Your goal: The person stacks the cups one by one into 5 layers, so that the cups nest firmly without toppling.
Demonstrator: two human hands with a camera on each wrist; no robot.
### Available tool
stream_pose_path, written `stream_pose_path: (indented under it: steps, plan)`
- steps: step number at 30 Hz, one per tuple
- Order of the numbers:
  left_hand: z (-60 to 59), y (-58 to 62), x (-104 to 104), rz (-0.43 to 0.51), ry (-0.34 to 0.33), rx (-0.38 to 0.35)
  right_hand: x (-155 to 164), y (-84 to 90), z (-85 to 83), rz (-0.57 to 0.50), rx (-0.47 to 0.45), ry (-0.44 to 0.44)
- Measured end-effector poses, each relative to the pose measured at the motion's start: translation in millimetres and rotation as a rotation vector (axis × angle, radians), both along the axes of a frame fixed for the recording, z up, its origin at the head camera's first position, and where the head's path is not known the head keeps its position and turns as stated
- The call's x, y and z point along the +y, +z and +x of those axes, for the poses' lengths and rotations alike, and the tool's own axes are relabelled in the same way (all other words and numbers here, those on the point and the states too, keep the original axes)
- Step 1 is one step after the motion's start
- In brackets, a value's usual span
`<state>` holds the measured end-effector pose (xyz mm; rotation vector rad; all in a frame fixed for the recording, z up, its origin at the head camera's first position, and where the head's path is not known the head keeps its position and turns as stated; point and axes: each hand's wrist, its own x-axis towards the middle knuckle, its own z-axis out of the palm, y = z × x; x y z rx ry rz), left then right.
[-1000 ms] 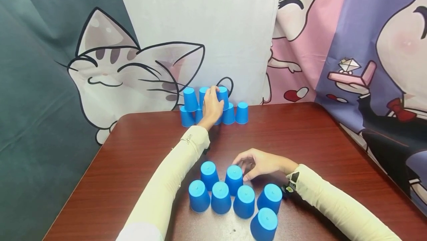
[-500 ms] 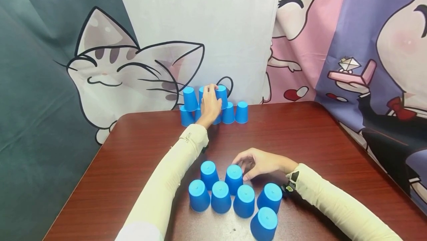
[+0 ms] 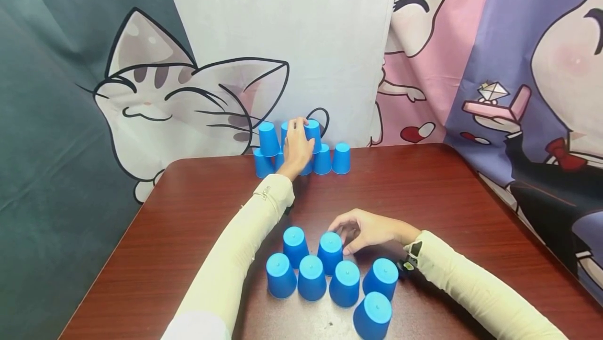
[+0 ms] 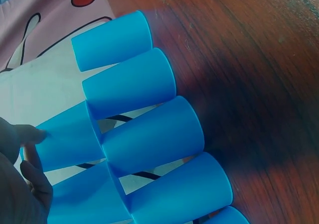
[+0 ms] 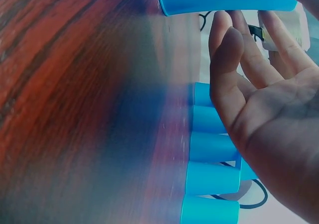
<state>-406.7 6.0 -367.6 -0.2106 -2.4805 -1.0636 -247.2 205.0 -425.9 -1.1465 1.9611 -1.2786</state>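
Note:
Blue cups stand upside down in a two-tier stack point(image 3: 336, 159) at the table's far edge. My left hand point(image 3: 298, 144) reaches into its upper row and curls around the middle cup, fingertips at its top beside the right upper cup point(image 3: 314, 133). In the left wrist view its fingers point(image 4: 31, 134) touch an upper cup point(image 4: 65, 142) above the lower row point(image 4: 154, 134). Near me, several upside-down blue cups point(image 3: 311, 277) cluster together. My right hand point(image 3: 350, 233) rests loosely curled, holding nothing, just right of one cup point(image 3: 330, 248). The right wrist view shows its open palm point(image 5: 264, 104).
The dark red wooden table point(image 3: 447, 199) has bare wood between the two cup groups and at both sides. Cartoon-printed cloth point(image 3: 188, 83) hangs right behind the far stack. One cup point(image 3: 373, 316) stands close to the near edge.

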Motion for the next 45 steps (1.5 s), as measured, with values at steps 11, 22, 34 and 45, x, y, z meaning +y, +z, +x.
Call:
stream_pose_path:
  steps: [11,22,34,45]
  plan:
    - [-2.3,-1.5,-0.7,-0.015,0.044,0.022,1.4,-2.4,-0.9,-0.005,0.003,0.001]
    - [18.6,-4.1,-6.9,0.008,0.050,0.048,-4.8,-2.5,-2.1,0.010,0.016,0.021]
    - [38.0,-11.6,-19.6,0.089,0.034,-0.038,-8.9,-5.0,0.9,0.063,0.017,0.035]
    - [48.8,-27.6,-38.3,0.147,-0.002,-0.089,-11.9,-9.0,1.9,0.061,0.053,0.024]
